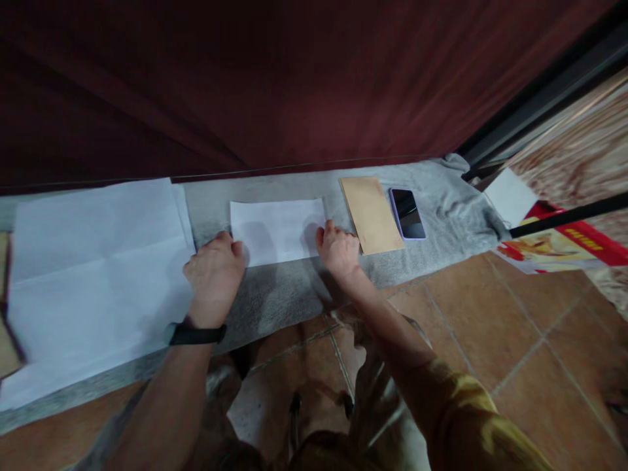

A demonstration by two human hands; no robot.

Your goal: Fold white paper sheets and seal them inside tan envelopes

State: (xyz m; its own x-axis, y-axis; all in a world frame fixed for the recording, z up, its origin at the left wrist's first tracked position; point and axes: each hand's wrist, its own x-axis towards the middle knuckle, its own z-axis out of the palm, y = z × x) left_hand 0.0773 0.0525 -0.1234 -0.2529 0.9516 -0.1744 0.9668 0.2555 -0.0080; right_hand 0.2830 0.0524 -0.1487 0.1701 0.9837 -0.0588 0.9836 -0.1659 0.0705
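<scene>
A white sheet of paper (282, 229), shaped as a wide strip, lies on the grey cloth between my hands. My left hand (216, 268) is closed at its left edge, thumb against the paper and the other fingers curled under. At the right edge my right hand (338, 250) is closed too, pinching the paper's side with thumb and fingers. Just right of that hand lies a brown envelope (373, 216), possibly a small stack. Large white sheets (98, 268) with a crease across them spread out to the left of my left hand.
A phone (408, 214) in a purple case sits beyond the envelope. The grey cloth (275, 294) covers a narrow surface against a dark red curtain (294, 85). Brown cardboard (7, 340) shows at far left. A red and yellow package (564, 242) is at right, near a black bar (569, 214).
</scene>
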